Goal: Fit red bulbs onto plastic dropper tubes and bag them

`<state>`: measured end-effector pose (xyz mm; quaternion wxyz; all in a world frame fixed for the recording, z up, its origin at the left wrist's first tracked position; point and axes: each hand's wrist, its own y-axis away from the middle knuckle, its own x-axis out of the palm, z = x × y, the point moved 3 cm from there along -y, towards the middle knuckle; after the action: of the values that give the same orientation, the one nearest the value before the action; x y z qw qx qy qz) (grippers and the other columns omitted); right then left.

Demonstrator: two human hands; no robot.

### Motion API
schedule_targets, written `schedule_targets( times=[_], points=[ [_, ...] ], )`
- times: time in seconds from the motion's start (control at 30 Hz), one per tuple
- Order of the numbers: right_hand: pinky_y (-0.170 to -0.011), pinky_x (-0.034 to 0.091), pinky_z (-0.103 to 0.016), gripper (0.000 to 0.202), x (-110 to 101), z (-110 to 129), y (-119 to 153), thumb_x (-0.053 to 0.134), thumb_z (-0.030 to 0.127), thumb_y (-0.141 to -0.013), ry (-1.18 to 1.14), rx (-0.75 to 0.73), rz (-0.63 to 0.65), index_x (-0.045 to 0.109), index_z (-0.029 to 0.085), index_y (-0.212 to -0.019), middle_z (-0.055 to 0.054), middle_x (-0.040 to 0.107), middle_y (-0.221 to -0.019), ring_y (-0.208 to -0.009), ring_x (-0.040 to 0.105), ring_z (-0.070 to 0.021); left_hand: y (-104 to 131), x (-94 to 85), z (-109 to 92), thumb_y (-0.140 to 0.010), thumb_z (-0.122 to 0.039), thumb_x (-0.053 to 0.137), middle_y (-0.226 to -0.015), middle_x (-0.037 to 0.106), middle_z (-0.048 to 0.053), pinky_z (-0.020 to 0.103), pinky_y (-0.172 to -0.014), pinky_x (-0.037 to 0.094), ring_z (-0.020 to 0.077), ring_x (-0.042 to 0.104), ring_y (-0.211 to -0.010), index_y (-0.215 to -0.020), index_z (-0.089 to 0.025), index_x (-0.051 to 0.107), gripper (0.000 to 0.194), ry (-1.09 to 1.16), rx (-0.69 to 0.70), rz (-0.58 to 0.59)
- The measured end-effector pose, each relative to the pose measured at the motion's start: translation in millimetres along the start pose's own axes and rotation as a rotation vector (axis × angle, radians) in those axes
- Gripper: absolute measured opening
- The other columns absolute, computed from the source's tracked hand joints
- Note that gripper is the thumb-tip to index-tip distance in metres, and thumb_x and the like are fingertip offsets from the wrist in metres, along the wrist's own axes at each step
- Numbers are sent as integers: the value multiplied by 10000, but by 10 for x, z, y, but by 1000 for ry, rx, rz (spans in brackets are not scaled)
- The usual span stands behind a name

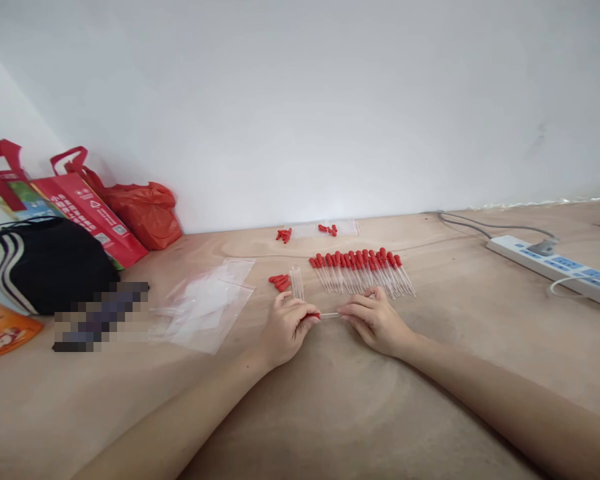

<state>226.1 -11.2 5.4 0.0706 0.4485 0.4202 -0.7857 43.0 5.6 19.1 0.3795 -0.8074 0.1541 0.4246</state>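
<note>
My left hand [291, 328] pinches a red rubber dropper bulb [312, 315] above the wooden table. Between finger and thumb, my right hand [376, 323] grips a clear glass dropper tube [330, 315], whose near end meets the bulb. How far the tube sits inside the bulb is hidden by my fingers. Just beyond my left hand lie several loose red bulbs [280, 282] and several bare glass tubes [297, 283]. A row of droppers with red bulbs fitted [363, 267] lies side by side beyond my right hand.
Clear plastic bags [210, 307] lie left of my hands. More red bulbs [283, 235] rest near the wall by another bag [347, 228]. A power strip [555, 267] with cables is at the right. A black bag [55, 263] and red shopping bags [87, 210] stand left.
</note>
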Motion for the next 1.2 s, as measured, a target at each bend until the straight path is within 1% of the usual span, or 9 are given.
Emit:
schedule_targets(
  times=[0.1,0.2,0.4,0.63,0.8,0.9,1.03,1.13,1.2],
  points=[
    [-742,252,-321,226,-2,5,-3,391,135,-836,31,-47,0,605,190,-884,-23,641,-789,-677,527,-111,19,6,-8,-869,-262,424,-719,653,-11,392,-948,236,139,586,-716,-797,-206,567,170,-6,43,-1],
    [-707,239,-318,254,-10,24,-1,395,89,-799,93,-95,8,618,195,-860,-13,627,-751,-630,496,-102,36,11,-25,-869,-258,424,-703,652,-11,393,-944,243,138,583,-698,-790,-206,575,177,-29,75,27],
    [-638,216,-310,243,12,72,13,410,71,-753,227,-129,-24,617,173,-827,-17,585,-696,-566,419,-104,44,9,-54,-877,-266,399,-702,650,-1,409,-959,231,140,583,-705,-793,-198,573,204,-93,94,26],
    [-625,202,-309,235,38,150,-26,374,81,-781,256,-177,-49,596,152,-753,-17,560,-650,-524,351,-102,46,13,-97,-872,-222,393,-694,643,-4,407,-947,244,136,578,-715,-790,-183,555,186,-164,188,-13],
    [-619,195,-303,256,42,191,-54,361,120,-814,235,-159,-48,583,146,-688,-18,555,-624,-507,324,-101,50,23,-123,-877,-208,381,-709,648,4,416,-949,244,139,573,-716,-800,-178,560,198,-205,250,-11],
    [-619,194,-299,266,59,190,-55,355,131,-824,202,-132,-25,582,146,-685,-21,558,-618,-518,344,-105,46,19,-144,-880,-191,375,-718,657,-2,420,-955,236,138,572,-712,-789,-180,558,205,-236,287,-8],
    [-629,199,-299,252,56,201,-56,363,143,-832,146,-102,9,592,149,-726,-13,574,-628,-544,394,-103,31,-11,-165,-882,-170,391,-711,663,-16,432,-980,195,132,573,-707,-797,-179,556,186,-301,353,-20],
    [-644,200,-305,232,27,240,-75,394,187,-833,156,-72,29,602,162,-734,-6,587,-624,-586,440,-107,13,-52,-141,-875,-157,417,-721,665,-26,421,-986,188,132,579,-741,-827,-188,558,153,-329,363,-81],
    [-643,194,-307,222,5,254,-100,423,221,-820,199,-28,39,608,170,-708,-12,594,-617,-635,470,-123,4,-81,-91,-867,-169,439,-785,672,-25,408,-982,199,141,579,-799,-876,-205,558,125,-324,336,-127]
  ],
)
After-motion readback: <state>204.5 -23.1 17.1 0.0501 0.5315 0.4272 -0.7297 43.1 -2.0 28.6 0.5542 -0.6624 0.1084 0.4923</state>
